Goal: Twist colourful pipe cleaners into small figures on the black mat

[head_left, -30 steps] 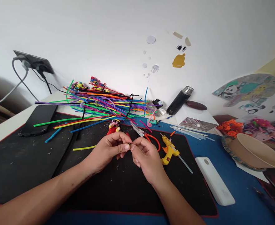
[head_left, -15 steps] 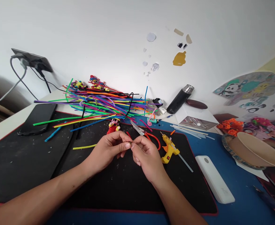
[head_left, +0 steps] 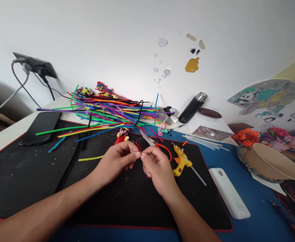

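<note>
Over the middle of the black mat (head_left: 127, 205), my left hand (head_left: 120, 158) and my right hand (head_left: 158, 164) meet fingertip to fingertip. Each is closed in a pinch on something tiny between them, mostly hidden by the fingers. A short red piece (head_left: 138, 146) shows just above the fingertips. Behind my left hand lies a small red and yellow pipe-cleaner figure (head_left: 121, 135). Red-handled scissors (head_left: 151, 141) lie behind my right hand. To its right rests a yellow glue gun (head_left: 182, 160) with a clear stick in it.
Many coloured pipe cleaners (head_left: 107, 109) are heaped along the wall. A black phone (head_left: 40, 127) lies at left, a white power bank (head_left: 229, 193) at right. Beyond are a black flask (head_left: 193, 107), glue sticks (head_left: 207, 142) and a beige bowl (head_left: 275, 161).
The red piece by my fingertips shows more than before. My hands have kept their place and pinch. The view has shifted very slightly.
</note>
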The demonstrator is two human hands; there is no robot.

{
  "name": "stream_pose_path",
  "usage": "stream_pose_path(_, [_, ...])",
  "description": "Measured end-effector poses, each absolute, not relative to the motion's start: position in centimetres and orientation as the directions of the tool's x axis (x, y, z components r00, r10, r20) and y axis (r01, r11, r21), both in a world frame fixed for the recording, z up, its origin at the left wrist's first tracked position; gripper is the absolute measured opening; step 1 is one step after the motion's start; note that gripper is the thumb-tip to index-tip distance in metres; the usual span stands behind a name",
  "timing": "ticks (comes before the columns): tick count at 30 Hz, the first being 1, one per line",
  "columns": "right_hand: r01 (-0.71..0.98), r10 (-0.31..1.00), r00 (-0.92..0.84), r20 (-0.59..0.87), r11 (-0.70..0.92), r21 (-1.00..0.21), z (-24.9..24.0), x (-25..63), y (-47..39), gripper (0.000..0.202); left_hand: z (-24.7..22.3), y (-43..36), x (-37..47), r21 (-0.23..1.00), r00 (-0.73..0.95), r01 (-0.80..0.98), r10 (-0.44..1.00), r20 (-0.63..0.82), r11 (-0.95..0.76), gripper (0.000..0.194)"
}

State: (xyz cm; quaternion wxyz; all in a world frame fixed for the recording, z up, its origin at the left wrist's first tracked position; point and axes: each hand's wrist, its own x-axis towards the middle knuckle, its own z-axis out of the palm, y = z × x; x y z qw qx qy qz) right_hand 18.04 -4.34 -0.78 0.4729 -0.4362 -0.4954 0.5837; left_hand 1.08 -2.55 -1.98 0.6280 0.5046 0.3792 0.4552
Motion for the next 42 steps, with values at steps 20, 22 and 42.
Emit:
stream_pose_path(20, [-0.130, 0.973, -0.216, -0.084, -0.114, -0.985, -0.69, 18.08, -4.34, 0.028, -1.60, -2.36, 1.15, 0.923, 0.306, -0.328, 0.947, -0.099, 0.202, 0.036])
stream_pose_path(22, [-0.111, 0.974, -0.216, -0.069, -0.095, -0.989, -0.59, 18.09, -4.36, 0.028, -1.64, -2.35, 1.11, 0.929, 0.303, -0.318, 0.948, -0.092, 0.192, 0.036])
stream_pose_path(42, [0.015, 0.988, -0.152, -0.017, -0.015, -1.000, -0.74, 18.08, -4.47, 0.025, -1.88, -2.28, 1.02, 0.876, 0.411, -0.367, 0.899, -0.148, 0.313, 0.035])
